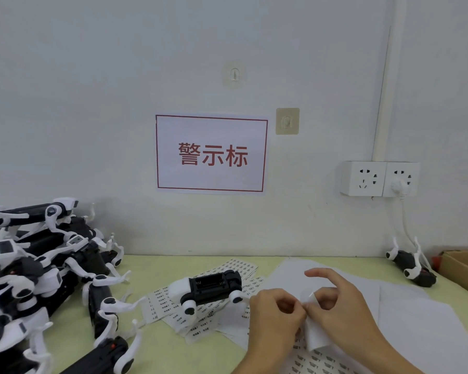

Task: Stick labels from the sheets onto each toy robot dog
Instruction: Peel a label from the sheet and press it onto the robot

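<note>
A black and white toy robot dog point(206, 288) lies belly up on several label sheets point(241, 267) in the middle of the table. Just right of it, my left hand point(274, 314) and my right hand point(343, 311) meet over a white label sheet point(315, 334). Both pinch its upper corner between thumb and fingers. My right index finger sticks out to the left. More printed labels point(316, 360) lie under the held sheet.
A heap of toy robot dogs point(38, 279) fills the left side of the table. A single dog point(411, 265) lies at the back right beside a cardboard box point(465, 271). White backing papers point(416, 314) cover the right. Wall sockets point(378, 179) hang above.
</note>
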